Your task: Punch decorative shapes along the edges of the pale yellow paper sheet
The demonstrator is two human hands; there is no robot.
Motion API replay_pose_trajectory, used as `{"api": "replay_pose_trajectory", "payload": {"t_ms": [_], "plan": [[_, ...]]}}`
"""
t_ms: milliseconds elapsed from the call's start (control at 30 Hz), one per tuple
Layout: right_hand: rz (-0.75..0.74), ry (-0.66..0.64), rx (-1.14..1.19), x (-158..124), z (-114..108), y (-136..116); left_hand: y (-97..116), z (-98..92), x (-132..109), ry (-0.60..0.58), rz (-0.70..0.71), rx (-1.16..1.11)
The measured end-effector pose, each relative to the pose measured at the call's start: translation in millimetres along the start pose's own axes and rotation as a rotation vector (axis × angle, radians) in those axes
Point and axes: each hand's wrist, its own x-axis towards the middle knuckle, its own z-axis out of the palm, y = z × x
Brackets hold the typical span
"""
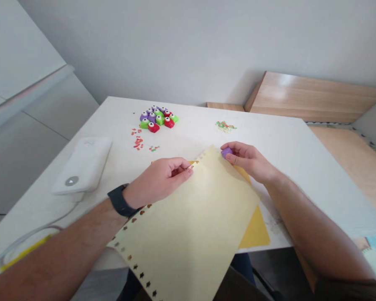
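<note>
My left hand pinches the upper left edge of a pale yellow paper sheet, which has a row of small punched shapes along that edge. My right hand is closed on a small purple paper punch at the sheet's top corner. A darker yellow sheet lies under the pale one on the white table. A black watch sits on my left wrist.
A cluster of purple, green and red punches stands at the table's far side. Red confetti and mixed confetti lie nearby. A white device with a cable rests at the left. A wooden bench stands behind.
</note>
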Motion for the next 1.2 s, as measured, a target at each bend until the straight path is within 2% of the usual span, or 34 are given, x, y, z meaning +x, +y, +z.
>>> {"api": "replay_pose_trajectory", "payload": {"t_ms": [767,1200], "plan": [[0.015,0.017,-0.019,-1.5,-1.1,-2.0,2.4,-0.9,-0.3,0.003,0.023,-0.028],[0.044,0.083,0.032,0.7,3.3,-4.4,3.8,-1.7,-1.3,0.006,0.022,-0.043]]}}
